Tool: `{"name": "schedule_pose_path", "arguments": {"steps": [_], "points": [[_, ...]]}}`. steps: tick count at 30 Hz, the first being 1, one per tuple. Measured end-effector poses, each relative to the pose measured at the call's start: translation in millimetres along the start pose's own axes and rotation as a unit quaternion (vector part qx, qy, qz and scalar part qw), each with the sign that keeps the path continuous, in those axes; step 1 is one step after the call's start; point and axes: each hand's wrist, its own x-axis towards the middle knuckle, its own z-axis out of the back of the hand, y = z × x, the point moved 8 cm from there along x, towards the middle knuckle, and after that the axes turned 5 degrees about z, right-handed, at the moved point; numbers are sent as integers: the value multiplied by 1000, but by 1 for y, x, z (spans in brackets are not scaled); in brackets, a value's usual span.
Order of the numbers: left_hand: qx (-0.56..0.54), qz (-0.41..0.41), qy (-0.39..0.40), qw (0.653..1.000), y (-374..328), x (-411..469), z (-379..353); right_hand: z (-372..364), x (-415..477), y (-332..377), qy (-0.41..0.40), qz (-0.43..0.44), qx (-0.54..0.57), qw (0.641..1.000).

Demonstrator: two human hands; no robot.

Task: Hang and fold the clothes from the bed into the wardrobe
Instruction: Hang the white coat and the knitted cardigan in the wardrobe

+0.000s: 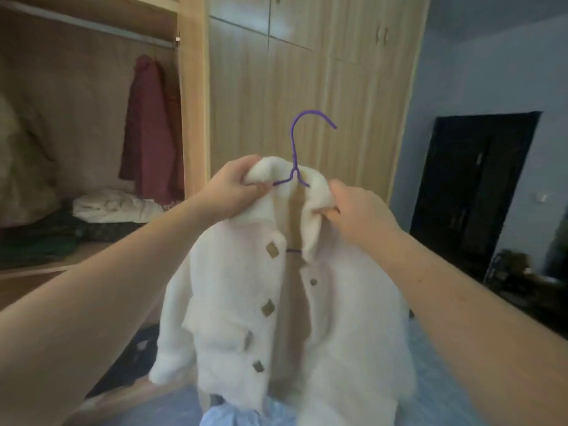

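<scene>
1. Two bare hands hold up a white fluffy fleece jacket with brown square buttons (246, 302) in the centre of the frame, in front of the closed pale wooden wardrobe doors (338, 87).
2. Left hand (236, 186): fingers curled over the left side of the jacket's collar, thumb underneath, pinching the fleece together with the left arm of a thin purple wire hanger (294, 139).
3. Right hand (356, 210): fingers curled inward, gripping the right side of the collar just below the hanger's other arm.
4. The hanger sits inside the jacket's neck. Its hook rises above the collar between the two hands and curves toward the right of the frame. A short piece of its lower bar shows in the open front.
5. The jacket hangs unbuttoned, with one sleeve drooping at lower left of centre.
6. At the upper left, the open wardrobe section (190, 87) has a metal rail (92, 26), from which a dark red garment (150, 133) hangs.
7. Below it lie white folded cloth (113, 207) and dark green clothes (40, 241) on the shelf.
8. Along the bottom edge are the blue bed cover (430, 364) and a light blue crumpled garment (227, 416).
</scene>
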Motion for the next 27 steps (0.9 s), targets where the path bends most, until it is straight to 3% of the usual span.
{"name": "schedule_pose_path", "arguments": {"steps": [6,10,14,20,23,27], "points": [[119,-11,-34,992,8,-10,29,-15,47,74,-111,16,-62,992],[244,-36,-42,968,38,-29,86,-41,68,92,-100,66,14,993],[398,-7,-46,916,86,-42,154,-72,88,102,-102,32,136,985],[410,17,-144,900,153,-78,275,-157,130,146,22,-22,325,945],[400,23,-115,909,184,-84,305,-199,163,192,69,-1,303,951],[408,13,-69,910,208,-78,333,-234,198,251,36,-1,309,950]]}}
